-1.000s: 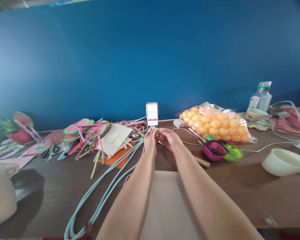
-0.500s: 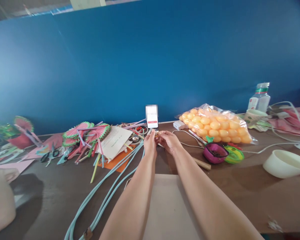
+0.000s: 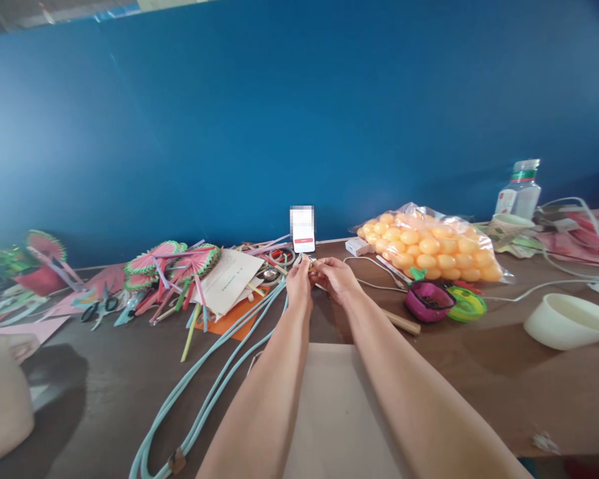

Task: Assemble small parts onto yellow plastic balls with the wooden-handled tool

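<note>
My left hand (image 3: 299, 279) and my right hand (image 3: 335, 278) meet at the far middle of the brown table (image 3: 479, 379), fingers pinched together on a small metal piece (image 3: 311, 264) too small to name. Both forearms stretch out over a beige sheet (image 3: 334, 412) lying near me. Light blue tubing (image 3: 214, 379) runs from just left of my left hand down to the near left edge. A phone (image 3: 303, 229) stands upright against the blue wall right behind my hands.
Left of my hands lie folded paper fans (image 3: 172, 256), coloured straws, a white paper (image 3: 228, 279) and scissors (image 3: 97, 309). On the right are a bag of orange balls (image 3: 429, 246), a magenta dish (image 3: 428, 301), a white bowl (image 3: 569, 321) and a bottle (image 3: 520, 191).
My hands stay pinched on the small piece in almost the same place. The view has shifted slightly.
</note>
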`<state>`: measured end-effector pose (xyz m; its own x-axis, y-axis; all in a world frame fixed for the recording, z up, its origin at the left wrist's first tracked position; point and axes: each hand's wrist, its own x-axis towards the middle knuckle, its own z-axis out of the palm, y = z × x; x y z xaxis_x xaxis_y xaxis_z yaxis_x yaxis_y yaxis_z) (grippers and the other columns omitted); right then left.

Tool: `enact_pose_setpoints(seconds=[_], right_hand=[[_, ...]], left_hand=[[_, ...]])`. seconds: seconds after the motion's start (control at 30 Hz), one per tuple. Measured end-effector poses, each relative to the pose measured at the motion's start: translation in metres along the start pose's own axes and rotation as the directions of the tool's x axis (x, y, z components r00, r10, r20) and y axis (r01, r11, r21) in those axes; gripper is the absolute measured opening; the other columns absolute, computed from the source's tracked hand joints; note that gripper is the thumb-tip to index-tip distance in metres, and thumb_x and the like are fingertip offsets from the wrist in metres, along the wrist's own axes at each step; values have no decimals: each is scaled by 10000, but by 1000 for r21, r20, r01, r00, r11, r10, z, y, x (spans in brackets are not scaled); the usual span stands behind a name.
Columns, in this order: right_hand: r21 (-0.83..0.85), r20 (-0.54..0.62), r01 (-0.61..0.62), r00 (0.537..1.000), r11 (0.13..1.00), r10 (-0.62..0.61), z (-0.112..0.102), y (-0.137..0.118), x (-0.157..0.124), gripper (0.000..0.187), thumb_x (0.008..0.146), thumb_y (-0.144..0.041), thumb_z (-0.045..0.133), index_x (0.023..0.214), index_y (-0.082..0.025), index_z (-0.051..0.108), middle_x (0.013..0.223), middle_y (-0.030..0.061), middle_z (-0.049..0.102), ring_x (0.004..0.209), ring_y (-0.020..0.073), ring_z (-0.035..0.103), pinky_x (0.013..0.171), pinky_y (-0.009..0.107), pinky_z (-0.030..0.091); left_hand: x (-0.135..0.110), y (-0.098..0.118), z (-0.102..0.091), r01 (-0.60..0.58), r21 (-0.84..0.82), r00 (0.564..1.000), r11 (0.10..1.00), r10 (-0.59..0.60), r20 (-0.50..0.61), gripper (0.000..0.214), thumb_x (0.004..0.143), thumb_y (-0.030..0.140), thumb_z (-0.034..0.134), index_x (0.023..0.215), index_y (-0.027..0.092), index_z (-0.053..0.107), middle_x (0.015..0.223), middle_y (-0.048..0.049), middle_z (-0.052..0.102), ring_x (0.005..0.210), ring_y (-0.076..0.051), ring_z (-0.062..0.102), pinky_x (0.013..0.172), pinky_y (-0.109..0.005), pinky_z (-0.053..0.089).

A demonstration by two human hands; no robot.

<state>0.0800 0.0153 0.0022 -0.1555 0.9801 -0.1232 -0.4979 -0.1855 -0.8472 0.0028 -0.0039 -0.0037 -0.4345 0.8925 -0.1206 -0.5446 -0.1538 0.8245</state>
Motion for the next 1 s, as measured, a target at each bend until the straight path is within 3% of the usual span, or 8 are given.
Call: enact_pose_setpoints(seconds=[0.17,0.33,0.43,0.5,0.57,0.7,0.87,1.0], right_hand=[[-25,-9,1,1000,1000,-1,0,1,1,206,614,-125,764,629,-179,565,493,-26,545,483,93,530,469,211,504],[-29,6,-21,1000,999,21,-2,-1,-1,170,633,-152,742,640,-181,574,510,-31,536,479,74,480,482,202,494],[-197,-96,-1,995,980,-19,-7,-7,-1,115,679,-188,707,694,-197,593,593,-16,570,526,88,500,535,242,510],[-472,-151,64,977,879,-151,-12,-12,-3,129,676,-201,718,707,-212,593,711,20,617,661,141,577,615,292,519],[-751,-135,77,954,656,-266,-16,-17,-7,179,642,-206,755,719,-214,594,853,69,644,866,226,620,740,366,507],[-964,-88,-33,976,263,-200,-21,-18,-14,276,552,-172,820,742,-183,620,1018,167,651,1096,361,576,893,495,420],[-986,-60,-41,992,164,-111,-23,-7,-14,187,629,-150,761,773,-187,648,971,146,676,1021,319,605,865,445,436],[-999,-35,-25,967,44,-253,-18,-9,-16,241,769,-179,637,1010,-169,640,1113,191,610,1072,315,558,874,414,426]], left_hand=[[0,0,0,-26,-29,999,999,27,18,356,675,423,771,766,112,622,664,-44,627,554,-119,578,533,-229,444],[3,-1,-1,45,-66,999,997,-46,-19,366,708,436,752,840,114,639,677,-35,613,562,-101,571,532,-207,451],[6,2,-1,122,-109,987,986,-132,-89,316,772,430,700,837,129,631,698,-45,618,566,-93,572,550,-199,470],[7,4,-1,163,-134,974,977,-181,-137,292,815,430,654,827,140,620,727,-56,631,574,-88,575,556,-189,475],[8,6,-1,180,-145,965,973,-204,-165,284,844,427,618,820,145,615,742,-59,635,568,-80,568,539,-177,465],[7,8,-3,149,-140,969,979,-173,-177,254,865,393,598,836,141,621,755,-57,638,540,-64,545,508,-162,448],[6,7,-5,137,-173,971,975,-166,-169,201,862,338,610,852,138,622,777,-65,640,573,-74,578,524,-164,473],[8,7,-4,98,-226,966,969,-147,-211,95,852,252,624,866,159,610,744,-36,624,606,-85,602,562,-171,498]])
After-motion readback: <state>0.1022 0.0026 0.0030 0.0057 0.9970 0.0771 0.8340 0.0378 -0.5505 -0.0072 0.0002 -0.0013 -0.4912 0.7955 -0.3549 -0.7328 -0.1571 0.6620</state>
